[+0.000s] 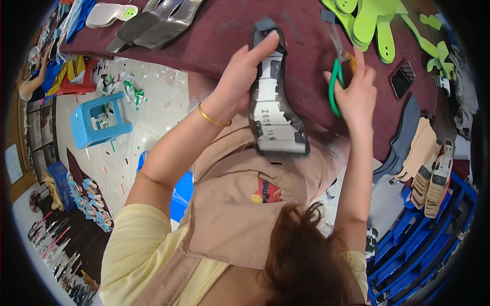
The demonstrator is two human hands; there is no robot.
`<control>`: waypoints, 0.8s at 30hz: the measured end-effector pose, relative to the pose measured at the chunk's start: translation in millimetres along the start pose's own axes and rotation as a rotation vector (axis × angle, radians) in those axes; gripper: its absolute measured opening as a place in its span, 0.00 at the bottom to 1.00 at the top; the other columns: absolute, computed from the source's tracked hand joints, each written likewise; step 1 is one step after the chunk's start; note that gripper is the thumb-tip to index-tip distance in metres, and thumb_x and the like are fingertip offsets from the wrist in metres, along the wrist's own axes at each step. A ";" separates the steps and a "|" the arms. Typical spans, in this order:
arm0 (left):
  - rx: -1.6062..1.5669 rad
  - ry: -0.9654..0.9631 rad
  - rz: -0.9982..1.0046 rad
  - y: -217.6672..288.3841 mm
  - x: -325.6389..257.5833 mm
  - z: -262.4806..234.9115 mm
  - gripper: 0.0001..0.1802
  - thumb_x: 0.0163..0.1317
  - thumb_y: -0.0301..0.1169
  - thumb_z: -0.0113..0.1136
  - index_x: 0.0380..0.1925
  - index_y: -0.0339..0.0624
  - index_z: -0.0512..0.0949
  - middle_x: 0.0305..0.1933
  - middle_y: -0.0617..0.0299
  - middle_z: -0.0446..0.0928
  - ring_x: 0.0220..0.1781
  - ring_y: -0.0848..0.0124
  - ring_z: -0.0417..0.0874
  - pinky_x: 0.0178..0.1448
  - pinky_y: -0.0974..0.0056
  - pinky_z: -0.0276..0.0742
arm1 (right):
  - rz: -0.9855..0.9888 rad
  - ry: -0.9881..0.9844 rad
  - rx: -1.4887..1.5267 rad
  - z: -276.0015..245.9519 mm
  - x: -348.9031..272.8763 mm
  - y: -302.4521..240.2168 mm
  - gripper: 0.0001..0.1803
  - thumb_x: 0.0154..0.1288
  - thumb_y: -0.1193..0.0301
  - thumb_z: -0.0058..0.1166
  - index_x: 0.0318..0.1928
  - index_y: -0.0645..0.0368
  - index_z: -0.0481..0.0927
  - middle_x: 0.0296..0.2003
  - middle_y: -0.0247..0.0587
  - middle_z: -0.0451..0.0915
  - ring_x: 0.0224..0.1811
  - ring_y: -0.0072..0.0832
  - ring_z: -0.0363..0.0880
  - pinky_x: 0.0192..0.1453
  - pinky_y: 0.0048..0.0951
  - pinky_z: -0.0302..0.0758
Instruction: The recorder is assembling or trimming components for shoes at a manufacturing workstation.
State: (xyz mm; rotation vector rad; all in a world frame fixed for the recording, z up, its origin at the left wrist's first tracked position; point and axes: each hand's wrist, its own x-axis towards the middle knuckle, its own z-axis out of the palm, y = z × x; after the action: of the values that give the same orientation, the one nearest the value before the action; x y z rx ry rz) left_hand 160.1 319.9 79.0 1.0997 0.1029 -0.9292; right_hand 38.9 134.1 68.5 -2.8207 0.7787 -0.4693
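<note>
Blue rack point(408, 239) bears soles point(439, 178); right fingers point(359, 60) grip scissors point(337, 65)

Shoe-parts workshop, this, clear as day: lime-green sole shapes point(368, 25) spread over the maroon counter point(224, 41), sole pieces point(439, 178) stacked by the blue rack point(423, 250), scissors point(332, 92) up in the right hand point(358, 92)! And offcuts point(135, 94) everywhere on the floor point(153, 120), scattered round a blue plastic stool point(86, 125), another person point(33, 85) over at left.

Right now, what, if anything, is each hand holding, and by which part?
Left hand: sole piece, near its far end. Right hand: scissors, by the handles.
</note>
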 end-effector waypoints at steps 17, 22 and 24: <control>0.068 -0.403 0.215 -2.2 -11.1 5.8 0.25 0.66 0.51 0.51 0.47 0.40 0.73 0.44 0.66 0.75 0.37 0.80 0.78 0.38 0.73 0.76 | 0.254 -0.071 1.257 -12.6 -19.3 -60.1 0.06 0.61 0.70 0.59 0.31 0.60 0.80 0.23 0.28 0.76 0.28 0.17 0.71 0.36 0.20 0.68; -0.046 -0.391 0.197 -5.0 -9.8 17.9 0.19 0.65 0.47 0.56 0.41 0.41 0.76 0.37 0.68 0.76 0.35 0.82 0.76 0.36 0.74 0.74 | -0.163 0.039 0.774 -35.7 -2.7 -65.5 0.10 0.53 0.67 0.66 0.24 0.60 0.82 0.21 0.35 0.77 0.24 0.29 0.71 0.35 0.27 0.66; -0.091 -0.409 0.136 -4.9 -9.9 20.4 0.19 0.65 0.47 0.55 0.40 0.41 0.75 0.36 0.69 0.75 0.35 0.83 0.75 0.37 0.74 0.73 | -0.180 0.101 0.790 -28.3 -7.0 -70.9 0.13 0.53 0.65 0.66 0.21 0.59 0.78 0.16 0.34 0.72 0.21 0.31 0.68 0.30 0.30 0.63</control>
State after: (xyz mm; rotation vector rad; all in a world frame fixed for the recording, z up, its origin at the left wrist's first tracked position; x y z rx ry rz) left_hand 143.2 308.8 90.4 0.8052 -0.2605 -0.9980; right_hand 56.6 195.3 111.0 -2.1348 0.2529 -0.7513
